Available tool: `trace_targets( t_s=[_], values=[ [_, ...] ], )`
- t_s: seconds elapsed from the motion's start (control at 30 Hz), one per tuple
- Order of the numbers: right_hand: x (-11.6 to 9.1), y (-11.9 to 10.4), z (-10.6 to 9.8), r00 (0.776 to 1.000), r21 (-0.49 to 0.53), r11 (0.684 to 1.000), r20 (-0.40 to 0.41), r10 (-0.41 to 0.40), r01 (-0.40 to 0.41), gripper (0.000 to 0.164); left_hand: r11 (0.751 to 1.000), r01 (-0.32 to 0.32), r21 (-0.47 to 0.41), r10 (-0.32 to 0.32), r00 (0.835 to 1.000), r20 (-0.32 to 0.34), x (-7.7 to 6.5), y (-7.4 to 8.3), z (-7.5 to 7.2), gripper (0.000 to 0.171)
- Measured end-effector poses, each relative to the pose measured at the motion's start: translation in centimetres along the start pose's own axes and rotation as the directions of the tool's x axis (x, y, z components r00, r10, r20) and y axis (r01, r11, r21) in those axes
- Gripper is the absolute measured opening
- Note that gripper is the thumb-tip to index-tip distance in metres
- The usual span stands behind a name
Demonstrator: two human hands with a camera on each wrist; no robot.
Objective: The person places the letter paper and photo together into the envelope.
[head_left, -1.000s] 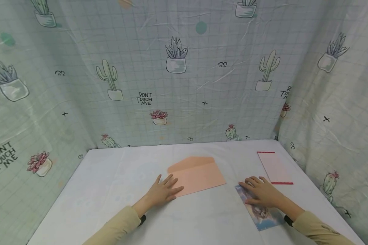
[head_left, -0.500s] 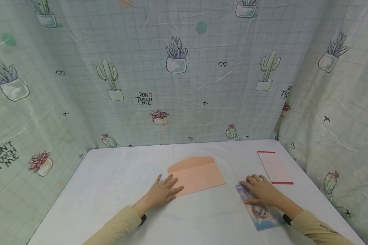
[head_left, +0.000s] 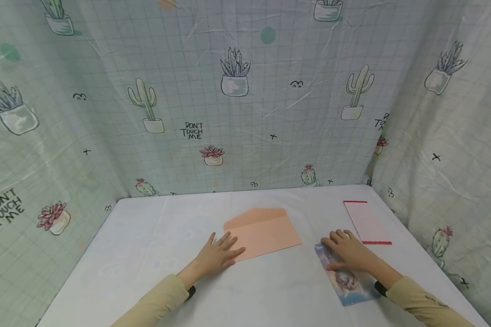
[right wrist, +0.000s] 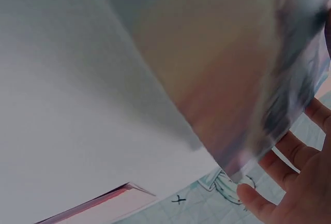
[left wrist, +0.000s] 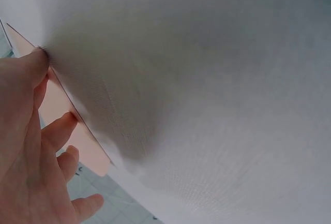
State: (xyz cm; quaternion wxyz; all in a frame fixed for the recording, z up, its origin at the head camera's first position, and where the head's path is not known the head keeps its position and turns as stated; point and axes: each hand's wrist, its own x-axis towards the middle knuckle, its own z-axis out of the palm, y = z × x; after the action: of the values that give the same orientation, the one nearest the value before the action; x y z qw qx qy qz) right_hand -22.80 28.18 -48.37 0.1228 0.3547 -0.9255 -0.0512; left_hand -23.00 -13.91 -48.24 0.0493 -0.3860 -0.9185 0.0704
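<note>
On the white table lies a peach envelope (head_left: 266, 236), its flap folded out on the far side. My left hand (head_left: 216, 255) rests on its near left corner with the fingers spread. In the left wrist view, the thumb and fingertips touch the edge of the envelope (left wrist: 85, 149). To the right is a glossy picture card (head_left: 345, 284) printed in blue and brown. My right hand (head_left: 352, 253) holds its far end, fingertips bent at the far edge and thumb near the left edge. The right wrist view has those fingers (right wrist: 282, 169) along the edge of the card.
Beyond the right hand lies a pale pink rectangular sheet (head_left: 368, 222) with red strips at both ends. A cactus-print cloth (head_left: 253, 118) hangs behind the table (head_left: 163, 227) and along both sides.
The right fingers have bent a little more at the card's far edge, and the card has shifted slightly away from me. The left hand and envelope stay in place.
</note>
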Motion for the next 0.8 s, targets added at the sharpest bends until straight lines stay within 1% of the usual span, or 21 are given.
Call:
trace_targets(
  t_s=[0.27, 0.33, 0.43, 0.5, 0.67, 0.8],
  values=[
    [1.4, 0.4, -0.7, 0.995, -0.06, 0.997, -0.082, -0.062, 0.057, 0.054, 1.0, 0.005, -0.011, -0.005, 1.0, 0.006, 0.1, -0.1, 0.0, 0.042],
    [1.6, 0.6, -1.0, 0.995, -0.059, 0.996, -0.076, -0.066, 0.062, 0.051, 1.0, 0.005, -0.01, -0.005, 1.0, 0.009, 0.0, -0.1, -0.1, 0.042],
    [2.0, 0.7, -1.3, 0.998, -0.065, 0.997, -0.044, -0.053, 0.05, 0.048, 1.0, 0.002, -0.008, -0.002, 1.0, 0.01, 0.1, -0.1, 0.0, 0.042],
    [2.2, 0.7, -1.6, 0.998, -0.079, 0.996, -0.043, -0.054, 0.051, 0.046, 1.0, 0.001, -0.005, -0.001, 1.0, 0.011, 0.1, -0.1, 0.0, 0.042],
    [2.8, 0.8, -2.1, 0.989, -0.118, 0.99, -0.116, -0.095, 0.081, 0.042, 1.0, 0.002, -0.01, -0.002, 1.0, 0.02, 0.0, -0.1, 0.0, 0.042],
    [3.2, 1.0, -2.4, 0.983, -0.116, 0.989, -0.152, -0.108, 0.091, 0.038, 1.0, 0.003, -0.009, -0.003, 1.0, 0.024, -0.1, -0.1, 0.1, 0.043]
  ],
)
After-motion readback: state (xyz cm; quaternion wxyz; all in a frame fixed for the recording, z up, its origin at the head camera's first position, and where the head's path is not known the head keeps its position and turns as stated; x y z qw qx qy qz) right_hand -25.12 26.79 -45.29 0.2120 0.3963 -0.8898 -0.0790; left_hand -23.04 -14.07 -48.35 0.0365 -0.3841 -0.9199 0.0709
